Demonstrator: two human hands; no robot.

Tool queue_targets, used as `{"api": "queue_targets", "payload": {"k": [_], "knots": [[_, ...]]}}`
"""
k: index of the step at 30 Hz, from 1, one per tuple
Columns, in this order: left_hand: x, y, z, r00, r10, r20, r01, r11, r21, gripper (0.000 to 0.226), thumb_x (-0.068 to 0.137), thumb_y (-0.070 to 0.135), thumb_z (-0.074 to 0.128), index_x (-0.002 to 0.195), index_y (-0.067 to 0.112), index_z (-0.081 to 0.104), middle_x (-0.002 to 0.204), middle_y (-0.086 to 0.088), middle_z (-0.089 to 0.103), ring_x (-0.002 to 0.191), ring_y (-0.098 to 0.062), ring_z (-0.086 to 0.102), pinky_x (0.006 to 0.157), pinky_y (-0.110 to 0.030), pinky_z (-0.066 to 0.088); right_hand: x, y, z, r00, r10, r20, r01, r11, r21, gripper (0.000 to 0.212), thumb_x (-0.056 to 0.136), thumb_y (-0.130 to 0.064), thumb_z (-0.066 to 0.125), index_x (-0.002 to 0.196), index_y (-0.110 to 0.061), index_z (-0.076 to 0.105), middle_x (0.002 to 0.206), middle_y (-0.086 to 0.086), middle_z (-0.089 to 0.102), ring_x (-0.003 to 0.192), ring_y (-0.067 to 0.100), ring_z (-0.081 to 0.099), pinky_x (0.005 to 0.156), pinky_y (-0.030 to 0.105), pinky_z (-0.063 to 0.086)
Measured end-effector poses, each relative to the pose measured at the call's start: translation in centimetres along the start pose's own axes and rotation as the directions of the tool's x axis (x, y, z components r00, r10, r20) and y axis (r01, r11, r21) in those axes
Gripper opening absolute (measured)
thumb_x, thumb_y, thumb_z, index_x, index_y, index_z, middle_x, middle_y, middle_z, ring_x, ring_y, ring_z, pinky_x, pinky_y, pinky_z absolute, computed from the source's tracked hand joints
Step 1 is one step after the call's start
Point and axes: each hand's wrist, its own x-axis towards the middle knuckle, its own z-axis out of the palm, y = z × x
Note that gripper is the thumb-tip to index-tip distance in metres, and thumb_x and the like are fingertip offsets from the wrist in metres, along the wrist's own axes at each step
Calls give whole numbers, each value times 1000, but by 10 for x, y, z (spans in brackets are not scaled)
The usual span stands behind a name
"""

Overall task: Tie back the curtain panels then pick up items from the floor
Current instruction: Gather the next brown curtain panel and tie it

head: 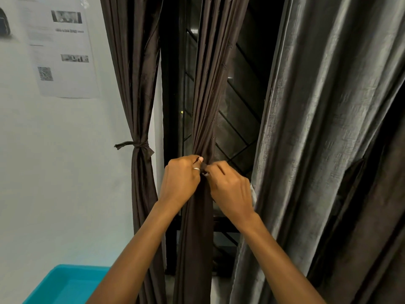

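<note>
A dark brown curtain panel (208, 110) hangs bunched in the middle of the window. My left hand (180, 178) and my right hand (230, 189) meet at its waist, each pinching a dark tie strip (205, 168) wrapped round the gathered fabric. A ring shows on my left hand. A second dark brown panel (138, 84) hangs at the left, cinched by a knotted tie (135, 145). No floor items are in view.
A wide grey curtain (328, 128) hangs at the right. Behind the panels is a dark window with a metal grille (238, 119). A printed paper sheet (61, 47) is stuck on the white wall. A turquoise bin (65, 284) stands at the lower left.
</note>
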Motion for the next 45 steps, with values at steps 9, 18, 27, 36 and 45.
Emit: {"api": "queue_targets", "payload": {"k": [9, 18, 27, 36, 45], "knots": [[-16, 8, 2, 981, 74, -180, -68, 997, 42, 18, 94, 30, 69, 98, 15, 78, 87, 0, 75, 73, -11, 68, 64, -17, 48, -1, 12, -2, 965, 220, 145, -251, 935, 251, 11, 98, -8, 62, 108, -13, 64, 102, 1, 69, 85, 18, 68, 69, 40, 57], [-30, 10, 6, 983, 120, -139, -103, 987, 124, 18, 96, 27, 66, 95, 10, 73, 83, -3, 68, 72, -18, 62, 60, -38, 53, 5, 31, 9, 834, 503, 226, -550, 727, 411, 13, 95, -9, 66, 98, -21, 73, 88, -12, 71, 87, 4, 69, 79, 39, 61], [-38, 8, 6, 989, 138, -58, -130, 983, 133, 14, 95, 18, 67, 98, 6, 72, 84, -8, 69, 74, -24, 63, 62, -41, 54, 13, 48, 17, 709, 651, 273, -704, 629, 329, 10, 95, -9, 67, 98, -16, 73, 89, -1, 75, 85, 16, 73, 81, 44, 61], [-33, -1, 3, 996, 50, -79, -44, 996, 72, 15, 96, 24, 67, 93, 9, 70, 79, -2, 66, 68, -17, 58, 59, -25, 43, 8, 44, 24, 685, 656, 315, -728, 609, 314, 9, 98, -13, 65, 99, -20, 70, 90, -2, 73, 86, 18, 72, 77, 43, 61], [-25, -10, 7, 998, -50, -36, 52, 997, 56, 18, 97, 41, 61, 94, 24, 66, 72, 16, 52, 62, -6, 51, 48, -16, 30, -3, 34, 26, 627, 669, 399, -779, 536, 326, 3, 97, -22, 66, 95, -24, 67, 86, -1, 74, 82, 17, 73, 78, 49, 62]]}}
